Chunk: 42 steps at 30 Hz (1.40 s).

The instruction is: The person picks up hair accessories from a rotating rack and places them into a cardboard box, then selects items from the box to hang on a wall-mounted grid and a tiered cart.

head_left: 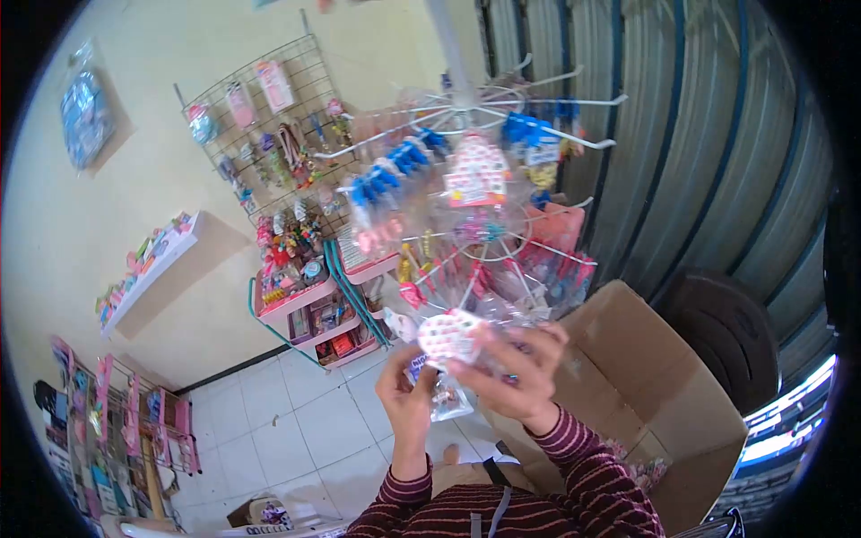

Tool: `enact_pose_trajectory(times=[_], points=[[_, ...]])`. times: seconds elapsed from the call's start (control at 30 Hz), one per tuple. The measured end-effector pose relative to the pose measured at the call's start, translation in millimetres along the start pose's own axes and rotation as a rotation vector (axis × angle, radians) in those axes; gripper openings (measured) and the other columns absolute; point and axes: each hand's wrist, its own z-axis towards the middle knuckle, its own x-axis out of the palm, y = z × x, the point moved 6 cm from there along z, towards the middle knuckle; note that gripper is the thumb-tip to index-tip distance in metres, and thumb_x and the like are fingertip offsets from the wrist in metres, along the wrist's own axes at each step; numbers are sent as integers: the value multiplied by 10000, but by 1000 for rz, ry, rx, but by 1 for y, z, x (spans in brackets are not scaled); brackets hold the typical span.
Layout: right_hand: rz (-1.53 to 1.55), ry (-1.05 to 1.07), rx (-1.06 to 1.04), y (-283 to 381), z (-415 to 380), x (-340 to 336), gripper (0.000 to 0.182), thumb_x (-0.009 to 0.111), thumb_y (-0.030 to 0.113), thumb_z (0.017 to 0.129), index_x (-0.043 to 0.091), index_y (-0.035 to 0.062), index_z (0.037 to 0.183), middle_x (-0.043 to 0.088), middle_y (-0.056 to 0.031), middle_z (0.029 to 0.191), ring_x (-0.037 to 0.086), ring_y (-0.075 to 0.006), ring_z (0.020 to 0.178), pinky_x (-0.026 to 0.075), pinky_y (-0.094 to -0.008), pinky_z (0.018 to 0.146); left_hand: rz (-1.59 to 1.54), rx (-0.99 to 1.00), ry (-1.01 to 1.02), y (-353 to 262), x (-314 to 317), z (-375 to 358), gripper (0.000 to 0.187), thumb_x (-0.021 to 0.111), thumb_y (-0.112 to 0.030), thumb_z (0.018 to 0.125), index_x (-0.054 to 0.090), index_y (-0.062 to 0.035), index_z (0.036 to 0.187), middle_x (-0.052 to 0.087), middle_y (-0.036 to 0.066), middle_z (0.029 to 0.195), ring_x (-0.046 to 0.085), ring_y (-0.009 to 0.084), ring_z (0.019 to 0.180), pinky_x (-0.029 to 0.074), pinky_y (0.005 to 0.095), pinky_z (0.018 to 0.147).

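Observation:
My left hand (pixel 406 394) pinches a small clear plastic packet (pixel 450 400), part of its label showing purple. My right hand (pixel 516 375) is closed on several packets with a white card header (pixel 447 336) patterned in pink and red dots. Both hands are close together, just below the lower tier of a white display rack (pixel 465 115). From its hooks hang blue-topped packets (pixel 395 170), another dotted card packet (pixel 476 170) and pink items in clear bags (pixel 480 280). My fingers hide some of what the packets contain.
A large open cardboard box (pixel 619 359) with packets inside stands at the right, by a dark chair (pixel 722 336). Pink tiered carts (pixel 300 305) and a wire wall grid (pixel 269 125) are at left. A corrugated shutter (pixel 691 134) is behind.

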Motion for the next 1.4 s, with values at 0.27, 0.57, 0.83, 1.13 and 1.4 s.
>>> enact_pose_trajectory(times=[0.27,0.57,0.83,1.13,1.4], points=[[-254,-288,-71,-15,22,-5,237,630,104,581,642,227,783,567,-7,967,425,-195,880,315,-366,783,-20,-120,164,-7,-30,16,115,517,19,750,562,66,845,549,90,789,534,119,679,472,242,610],[-524,-282,-75,-29,59,5,197,610,171,637,643,265,807,580,65,939,426,-130,839,259,-286,732,-102,-140,326,-10,-14,39,269,555,21,707,494,38,969,534,105,844,580,200,730,495,275,606],[-618,-219,-86,-33,62,15,302,557,69,618,643,251,844,572,66,960,435,-108,793,241,-272,715,-161,-209,433,-4,-6,45,446,590,28,666,417,31,1077,515,98,906,562,221,817,468,304,720],[-562,49,7,-21,36,38,324,596,92,619,609,183,929,551,17,1018,455,-173,880,260,-316,773,-310,-283,599,10,-11,47,461,520,-63,770,322,32,1175,427,111,1109,431,167,1029,331,282,871],[367,273,492,8,12,53,339,633,142,674,515,48,977,566,-107,924,505,-197,833,378,-307,692,-224,17,703,-16,-8,43,448,379,-275,848,344,42,1163,386,143,1170,369,202,1087,272,308,910]])
